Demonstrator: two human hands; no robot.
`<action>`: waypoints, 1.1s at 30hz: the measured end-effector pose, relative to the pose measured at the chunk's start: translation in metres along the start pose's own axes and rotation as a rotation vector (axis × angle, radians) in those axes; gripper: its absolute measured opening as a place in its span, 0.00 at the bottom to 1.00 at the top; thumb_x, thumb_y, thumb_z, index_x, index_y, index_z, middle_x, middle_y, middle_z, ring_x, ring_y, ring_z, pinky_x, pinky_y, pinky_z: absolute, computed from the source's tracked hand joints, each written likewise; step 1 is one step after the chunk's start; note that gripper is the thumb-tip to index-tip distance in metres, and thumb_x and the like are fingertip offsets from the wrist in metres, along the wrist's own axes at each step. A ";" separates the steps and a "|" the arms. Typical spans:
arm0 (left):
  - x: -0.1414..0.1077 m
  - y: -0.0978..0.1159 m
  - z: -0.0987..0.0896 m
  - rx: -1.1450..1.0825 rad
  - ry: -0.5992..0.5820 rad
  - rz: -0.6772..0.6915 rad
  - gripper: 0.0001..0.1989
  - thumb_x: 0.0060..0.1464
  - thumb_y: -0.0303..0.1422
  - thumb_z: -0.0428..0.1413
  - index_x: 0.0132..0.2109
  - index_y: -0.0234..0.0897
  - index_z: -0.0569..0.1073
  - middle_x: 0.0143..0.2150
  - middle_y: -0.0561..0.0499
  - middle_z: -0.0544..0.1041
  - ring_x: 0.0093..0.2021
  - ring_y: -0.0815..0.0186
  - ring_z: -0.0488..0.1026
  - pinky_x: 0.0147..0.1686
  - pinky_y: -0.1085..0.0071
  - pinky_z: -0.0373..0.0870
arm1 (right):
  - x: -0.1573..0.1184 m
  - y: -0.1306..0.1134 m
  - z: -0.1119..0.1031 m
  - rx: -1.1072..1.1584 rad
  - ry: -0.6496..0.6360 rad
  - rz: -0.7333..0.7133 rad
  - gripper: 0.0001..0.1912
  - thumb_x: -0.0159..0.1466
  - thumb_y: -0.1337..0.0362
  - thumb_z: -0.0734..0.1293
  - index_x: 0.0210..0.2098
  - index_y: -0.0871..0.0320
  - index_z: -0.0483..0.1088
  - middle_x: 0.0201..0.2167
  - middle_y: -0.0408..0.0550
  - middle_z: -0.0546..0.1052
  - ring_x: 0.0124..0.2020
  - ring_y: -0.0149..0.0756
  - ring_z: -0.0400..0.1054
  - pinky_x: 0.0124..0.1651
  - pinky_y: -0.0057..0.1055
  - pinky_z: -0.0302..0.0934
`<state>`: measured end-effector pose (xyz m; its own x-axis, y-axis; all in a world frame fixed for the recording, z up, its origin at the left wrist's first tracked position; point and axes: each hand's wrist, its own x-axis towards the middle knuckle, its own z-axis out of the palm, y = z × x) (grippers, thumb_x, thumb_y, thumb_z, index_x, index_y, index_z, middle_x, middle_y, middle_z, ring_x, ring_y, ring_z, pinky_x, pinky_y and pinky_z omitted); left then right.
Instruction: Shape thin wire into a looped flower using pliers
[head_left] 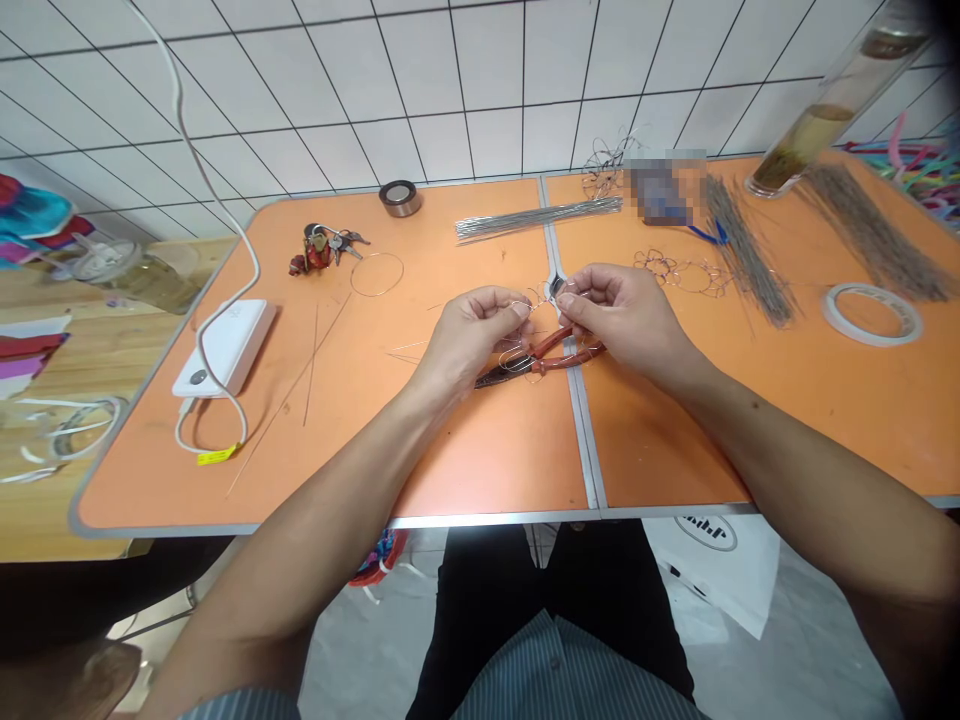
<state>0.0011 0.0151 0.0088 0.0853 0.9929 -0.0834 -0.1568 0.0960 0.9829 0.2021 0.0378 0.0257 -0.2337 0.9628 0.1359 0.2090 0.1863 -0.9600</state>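
Note:
My left hand (469, 335) and my right hand (622, 315) pinch a thin silver wire piece (541, 305) between their fingertips, above the middle of the orange folding table (480, 460). Just below both hands lie red-handled pliers (536, 362), with their dark jaws pointing left. A loose wire loop (376, 274) rests to the left of my left hand. Right of my right hand sits a twisted wire flower shape (682, 275). A bundle of straight silver wires (538, 218) lies beyond my hands.
A white power bank (225, 345) with its cable and a key bunch (322, 248) stand at the left. Dark wire bundles (746, 250), a tape roll (872, 313) and a liquid-filled glass tube (825, 110) occupy the right. White tiles rise behind.

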 end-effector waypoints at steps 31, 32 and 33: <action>-0.002 0.004 0.003 0.074 0.043 0.023 0.06 0.52 0.33 0.66 0.35 0.35 0.78 0.29 0.51 0.81 0.28 0.70 0.76 0.35 0.73 0.75 | -0.001 0.000 0.001 -0.045 -0.019 -0.014 0.05 0.63 0.66 0.73 0.32 0.56 0.74 0.27 0.44 0.75 0.29 0.33 0.71 0.29 0.29 0.66; -0.002 0.004 0.003 0.070 0.043 0.021 0.06 0.52 0.33 0.66 0.35 0.35 0.78 0.29 0.51 0.81 0.29 0.70 0.76 0.35 0.73 0.76 | -0.001 0.000 0.001 -0.043 -0.019 -0.016 0.05 0.63 0.66 0.73 0.31 0.56 0.74 0.27 0.44 0.75 0.29 0.33 0.71 0.29 0.29 0.66; -0.002 0.004 0.003 0.066 0.039 0.014 0.07 0.53 0.33 0.66 0.35 0.35 0.78 0.29 0.51 0.81 0.29 0.70 0.77 0.35 0.73 0.76 | -0.001 0.000 0.001 -0.038 -0.018 -0.017 0.05 0.63 0.66 0.73 0.31 0.56 0.74 0.27 0.44 0.75 0.30 0.34 0.71 0.29 0.29 0.66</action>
<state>0.0031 0.0131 0.0131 0.0447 0.9962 -0.0748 -0.0921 0.0786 0.9926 0.2019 0.0364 0.0250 -0.2545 0.9558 0.1473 0.2409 0.2102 -0.9475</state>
